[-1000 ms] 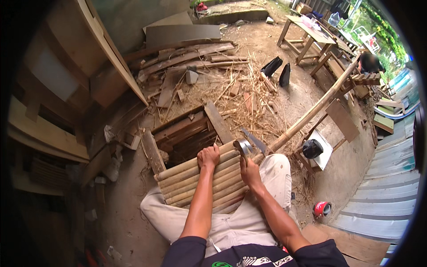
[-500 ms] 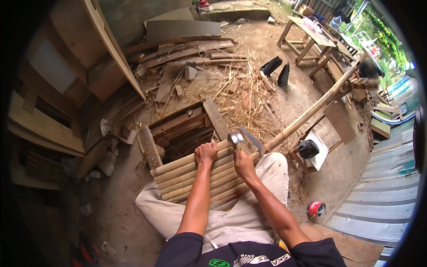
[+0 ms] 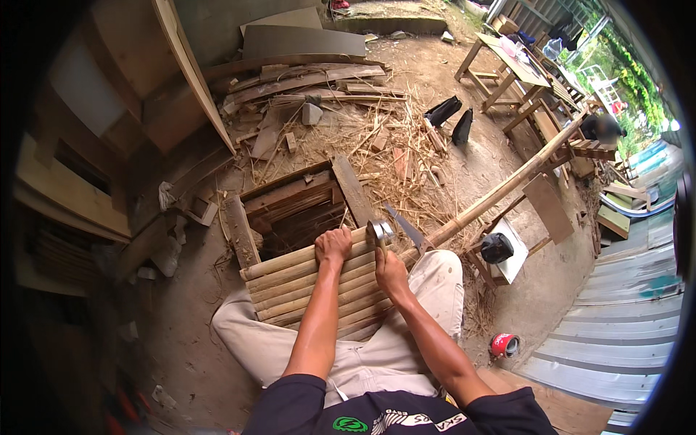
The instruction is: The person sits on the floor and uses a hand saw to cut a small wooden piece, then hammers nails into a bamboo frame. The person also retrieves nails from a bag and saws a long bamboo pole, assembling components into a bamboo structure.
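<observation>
My right hand (image 3: pixel 392 275) is wrapped round the handle of a hammer (image 3: pixel 378 232). The hammer's metal head is at the right end of the topmost bamboo pole (image 3: pixel 286 263); whether it touches is unclear. My left hand (image 3: pixel 333 246) is closed over that same pole, left of the hammer. Several bamboo poles (image 3: pixel 319 291) lie side by side across a wooden frame (image 3: pixel 351 192), which stands between my legs. Beyond the poles, the frame's open inside shows boards. A handsaw (image 3: pixel 406 230) leans just right of the hammer, its handle near my right knee.
A long bamboo pole (image 3: pixel 500 190) slants away to the right. Shavings (image 3: pixel 395 167) and stacked scrap boards (image 3: pixel 312 76) cover the ground ahead. A red can (image 3: pixel 503 346), a stool (image 3: pixel 513 254) with a black bag, and a wooden table (image 3: pixel 511 61) stand right. Another person (image 3: pixel 603 127) is far right.
The hammer head has tilted and shifted slightly left along the top pole, with my right hand a little lower. My left hand stays closed at the pole. The whole view has shifted slightly.
</observation>
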Motion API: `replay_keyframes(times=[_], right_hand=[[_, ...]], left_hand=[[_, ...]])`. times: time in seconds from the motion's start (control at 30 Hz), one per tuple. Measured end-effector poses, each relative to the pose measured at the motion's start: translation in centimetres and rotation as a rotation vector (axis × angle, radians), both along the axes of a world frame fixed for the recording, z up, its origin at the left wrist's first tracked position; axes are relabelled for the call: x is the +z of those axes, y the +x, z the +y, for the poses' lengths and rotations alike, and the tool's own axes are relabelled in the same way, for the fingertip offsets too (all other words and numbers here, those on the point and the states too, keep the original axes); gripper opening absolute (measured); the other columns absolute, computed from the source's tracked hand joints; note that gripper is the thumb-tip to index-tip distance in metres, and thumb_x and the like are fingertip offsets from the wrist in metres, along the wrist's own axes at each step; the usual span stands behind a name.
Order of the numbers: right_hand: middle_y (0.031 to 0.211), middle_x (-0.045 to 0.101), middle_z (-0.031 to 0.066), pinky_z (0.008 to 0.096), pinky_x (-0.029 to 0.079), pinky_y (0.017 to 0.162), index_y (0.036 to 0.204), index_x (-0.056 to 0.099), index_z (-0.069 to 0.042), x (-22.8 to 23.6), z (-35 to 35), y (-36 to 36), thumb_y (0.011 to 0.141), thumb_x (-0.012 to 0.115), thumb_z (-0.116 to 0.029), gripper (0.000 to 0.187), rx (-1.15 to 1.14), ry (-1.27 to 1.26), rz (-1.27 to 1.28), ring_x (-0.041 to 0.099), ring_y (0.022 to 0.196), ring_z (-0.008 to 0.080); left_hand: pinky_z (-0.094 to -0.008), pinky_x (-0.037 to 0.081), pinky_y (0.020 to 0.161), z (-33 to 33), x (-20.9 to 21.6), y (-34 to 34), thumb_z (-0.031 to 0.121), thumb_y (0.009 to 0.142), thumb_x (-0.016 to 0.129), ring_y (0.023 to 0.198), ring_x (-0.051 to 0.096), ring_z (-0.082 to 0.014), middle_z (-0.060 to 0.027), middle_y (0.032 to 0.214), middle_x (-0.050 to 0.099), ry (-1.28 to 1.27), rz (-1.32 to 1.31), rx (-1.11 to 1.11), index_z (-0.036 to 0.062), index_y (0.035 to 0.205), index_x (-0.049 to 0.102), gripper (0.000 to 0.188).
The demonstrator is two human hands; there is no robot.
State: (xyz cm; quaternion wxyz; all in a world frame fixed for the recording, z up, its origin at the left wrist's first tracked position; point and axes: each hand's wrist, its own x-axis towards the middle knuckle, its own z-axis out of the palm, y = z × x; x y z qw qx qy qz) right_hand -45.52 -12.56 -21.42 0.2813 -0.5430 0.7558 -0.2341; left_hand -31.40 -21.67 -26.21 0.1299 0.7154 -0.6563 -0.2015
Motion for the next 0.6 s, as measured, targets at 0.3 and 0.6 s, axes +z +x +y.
replay_keyframes(times=[0.3, 0.6], right_hand=[[0.078, 0.060, 0.0350, 0.0575, 0.045, 0.071, 0.083, 0.060, 0.006, 0.1, 0.7, -0.2, 0.102, 0.039, -0.049, 0.061, -0.002, -0.086, -0.124, 0.059, 0.082, 0.0540], [0.079, 0.061, 0.0356, 0.0600, 0.043, 0.074, 0.090, 0.057, 0.006, 1.5, -0.8, -1.4, 0.102, 0.037, -0.049, 0.060, -0.007, -0.180, -0.186, 0.058, 0.084, 0.0555]], left_hand=[[-0.0476, 0.055, 0.072, 0.2, -1.3, 0.1, 0.033, 0.099, 0.037, 0.074, 0.070, -0.0388, -0.0222, 0.077, 0.069, -0.115, -0.114, -0.087, 0.0038, 0.072, 0.072, 0.054], [-0.0480, 0.056, 0.070, 0.4, -1.3, 0.0, 0.033, 0.098, 0.041, 0.070, 0.069, -0.0399, -0.0223, 0.074, 0.068, -0.125, -0.056, -0.010, 0.0021, 0.068, 0.072, 0.053]])
